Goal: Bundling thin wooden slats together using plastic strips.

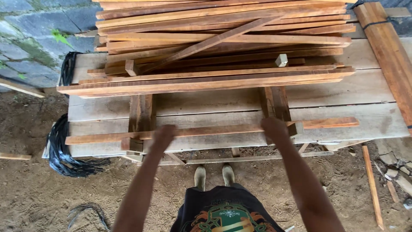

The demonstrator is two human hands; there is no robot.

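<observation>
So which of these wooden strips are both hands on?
The lone strip lying apart on the front boards, under left hand and right hand; the others sit stacked behind.

Long reddish wooden slat (214, 129) lying flat lengthwise across pale plank platform (343, 92)

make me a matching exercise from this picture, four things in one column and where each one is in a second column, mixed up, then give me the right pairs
Things:
1. left hand
2. right hand
3. black straps
4. stack of wood strips

Places:
A. piled on the far part of the plank platform
B. hanging off the platform's left edge over the dirt
C. on the single long strip, toward its right end
D. on the same strip, left of centre

Pairs: 1-D, 2-C, 3-B, 4-A
</observation>
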